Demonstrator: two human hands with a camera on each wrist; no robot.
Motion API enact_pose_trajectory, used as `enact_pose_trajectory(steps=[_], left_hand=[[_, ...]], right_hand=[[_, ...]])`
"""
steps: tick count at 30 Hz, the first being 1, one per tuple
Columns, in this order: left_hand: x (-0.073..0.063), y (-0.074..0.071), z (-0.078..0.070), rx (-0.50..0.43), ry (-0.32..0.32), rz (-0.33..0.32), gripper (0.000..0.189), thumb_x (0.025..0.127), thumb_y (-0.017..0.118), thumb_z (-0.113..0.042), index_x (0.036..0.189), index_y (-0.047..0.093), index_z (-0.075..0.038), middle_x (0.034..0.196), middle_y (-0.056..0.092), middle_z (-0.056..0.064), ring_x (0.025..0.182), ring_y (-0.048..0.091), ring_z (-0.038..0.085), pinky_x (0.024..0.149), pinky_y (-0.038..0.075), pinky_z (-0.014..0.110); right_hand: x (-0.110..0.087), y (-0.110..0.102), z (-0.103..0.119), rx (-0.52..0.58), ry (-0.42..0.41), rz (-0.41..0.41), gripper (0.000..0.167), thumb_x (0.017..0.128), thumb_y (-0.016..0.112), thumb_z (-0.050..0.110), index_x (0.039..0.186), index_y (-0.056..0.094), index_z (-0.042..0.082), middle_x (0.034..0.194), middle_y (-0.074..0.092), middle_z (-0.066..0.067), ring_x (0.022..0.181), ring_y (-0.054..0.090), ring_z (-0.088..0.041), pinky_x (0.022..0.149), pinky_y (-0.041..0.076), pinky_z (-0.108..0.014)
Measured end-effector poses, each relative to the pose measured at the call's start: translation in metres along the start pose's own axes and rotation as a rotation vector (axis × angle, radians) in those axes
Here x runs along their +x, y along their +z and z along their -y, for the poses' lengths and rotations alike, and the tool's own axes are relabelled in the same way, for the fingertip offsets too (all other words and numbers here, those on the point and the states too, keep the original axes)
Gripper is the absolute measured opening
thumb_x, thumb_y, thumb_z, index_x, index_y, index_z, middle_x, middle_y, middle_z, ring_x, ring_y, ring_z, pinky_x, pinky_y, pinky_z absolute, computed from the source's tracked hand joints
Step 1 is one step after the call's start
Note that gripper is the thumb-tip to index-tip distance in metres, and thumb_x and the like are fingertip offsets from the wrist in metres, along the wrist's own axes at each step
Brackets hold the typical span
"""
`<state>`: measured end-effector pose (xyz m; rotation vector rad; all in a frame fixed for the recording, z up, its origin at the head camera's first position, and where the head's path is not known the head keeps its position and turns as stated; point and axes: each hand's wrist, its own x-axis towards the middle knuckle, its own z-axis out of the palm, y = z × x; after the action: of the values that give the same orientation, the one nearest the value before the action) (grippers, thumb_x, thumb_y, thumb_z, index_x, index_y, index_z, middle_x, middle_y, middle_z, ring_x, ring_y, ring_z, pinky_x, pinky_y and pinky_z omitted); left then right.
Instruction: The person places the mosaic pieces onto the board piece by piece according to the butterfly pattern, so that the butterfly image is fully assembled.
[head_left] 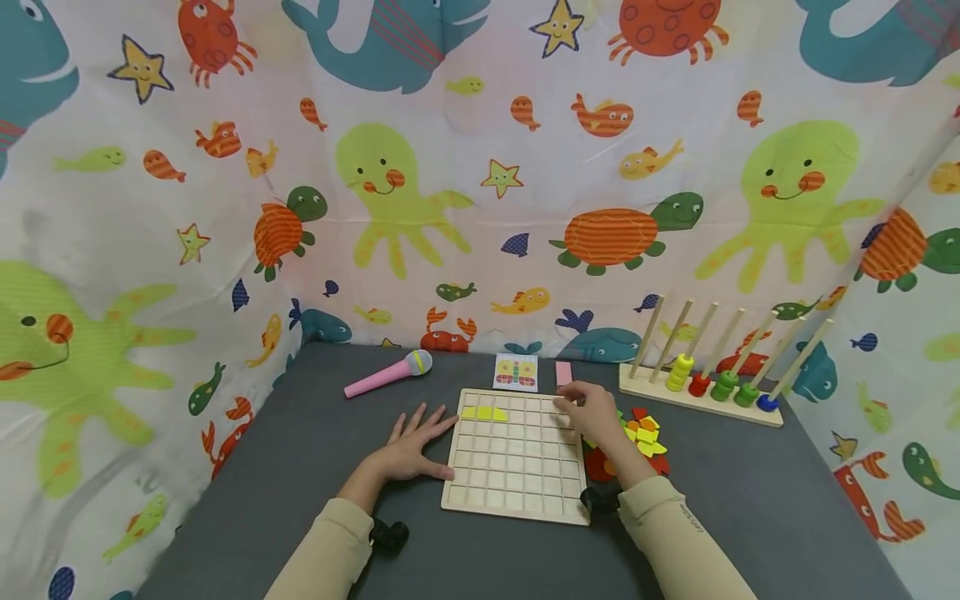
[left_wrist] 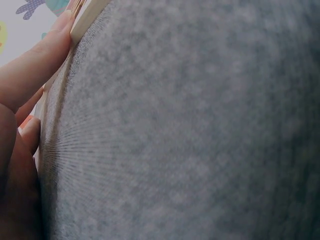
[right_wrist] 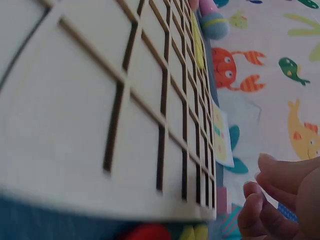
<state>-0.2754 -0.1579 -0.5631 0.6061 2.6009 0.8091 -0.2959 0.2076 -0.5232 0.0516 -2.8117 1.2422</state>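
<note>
A square wooden grid board (head_left: 517, 467) lies on the dark table, with three yellow tiles (head_left: 484, 413) in cells near its upper left corner. My left hand (head_left: 408, 450) is spread flat at the board's left side, its fingertips and thumb touching the edge. In the left wrist view, the left fingers (left_wrist: 37, 65) lie against the wooden rim. Over the upper right corner of the board hovers my right hand (head_left: 592, 412), fingers loosely bent. No piece shows between the right fingers (right_wrist: 285, 175) in the right wrist view. Partly behind that forearm lies a pile of coloured shapes (head_left: 645, 433).
Beyond the board are a picture card (head_left: 516, 372) and a small pink block (head_left: 563, 372). A pink toy microphone (head_left: 390, 375) lies at the back left. At the back right stands a wooden peg rack (head_left: 701, 396) with coloured rings. A sea-animal curtain (head_left: 450, 208) surrounds the table.
</note>
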Motion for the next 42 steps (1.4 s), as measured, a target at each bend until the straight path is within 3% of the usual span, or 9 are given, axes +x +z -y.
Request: enact_pose_trajectory(steps=[7,12,19,24,29,35,42], left_hand=[[0.006,0.007,-0.002,-0.007,0.027,0.012,0.103,0.077,0.076,-0.066,0.161,0.024,-0.036,0.171,0.009,0.001,0.157,-0.013,0.034,0.119,-0.014,0.064],[0.007,0.009,-0.001,-0.027,0.026,0.018,0.106,0.076,0.075,-0.069,0.161,0.024,-0.035,0.172,0.007,0.0,0.157,-0.014,0.034,0.119,-0.016,0.062],[0.002,0.009,-0.001,-0.047,0.032,-0.005,0.105,0.076,0.075,-0.069,0.161,0.026,-0.033,0.171,0.01,0.004,0.156,-0.013,0.036,0.118,-0.017,0.064],[-0.002,0.007,-0.006,-0.049,0.017,0.005,0.105,0.076,0.077,-0.066,0.161,0.026,-0.031,0.171,0.01,0.004,0.156,-0.012,0.037,0.119,-0.015,0.065],[0.001,0.007,-0.001,-0.034,0.001,-0.001,0.105,0.074,0.077,-0.068,0.161,0.025,-0.037,0.171,0.009,-0.001,0.157,-0.013,0.034,0.119,-0.016,0.064],[0.004,0.005,0.003,-0.021,0.002,0.008,0.109,0.072,0.073,-0.075,0.161,0.022,-0.038,0.172,0.006,-0.002,0.156,-0.016,0.032,0.119,-0.019,0.061],[0.005,0.006,0.01,-0.002,-0.006,-0.004,0.11,0.071,0.073,-0.077,0.161,0.022,-0.04,0.171,0.005,-0.008,0.156,-0.017,0.027,0.119,-0.018,0.06]], right_hand=[[-0.003,-0.028,-0.035,-0.044,0.077,0.046,0.028,0.094,0.073,0.02,0.119,0.072,0.007,0.105,0.071,-0.012,0.095,0.062,-0.028,0.075,0.057,-0.034],[-0.002,-0.036,-0.046,-0.095,0.123,0.077,0.031,0.094,0.073,0.023,0.121,0.072,0.007,0.108,0.07,-0.012,0.098,0.061,-0.029,0.081,0.056,-0.04],[0.0,-0.034,-0.051,-0.139,0.183,0.145,0.036,0.095,0.072,0.026,0.123,0.071,0.004,0.113,0.069,-0.017,0.101,0.06,-0.031,0.09,0.054,-0.048],[0.001,-0.033,-0.053,-0.177,0.162,0.166,0.034,0.094,0.072,0.023,0.122,0.072,0.003,0.107,0.07,-0.015,0.094,0.059,-0.028,0.081,0.055,-0.042],[0.001,-0.036,-0.053,-0.186,0.143,0.174,0.032,0.094,0.073,0.021,0.12,0.073,0.002,0.103,0.07,-0.014,0.089,0.059,-0.025,0.075,0.054,-0.038],[0.002,-0.037,-0.051,-0.145,0.191,0.169,0.024,0.093,0.075,0.022,0.108,0.07,0.005,0.1,0.065,-0.013,0.085,0.057,-0.025,0.071,0.053,-0.032],[0.002,-0.042,-0.039,-0.076,0.18,0.17,0.021,0.093,0.074,0.025,0.1,0.066,0.007,0.096,0.063,-0.012,0.081,0.055,-0.024,0.066,0.049,-0.028]])
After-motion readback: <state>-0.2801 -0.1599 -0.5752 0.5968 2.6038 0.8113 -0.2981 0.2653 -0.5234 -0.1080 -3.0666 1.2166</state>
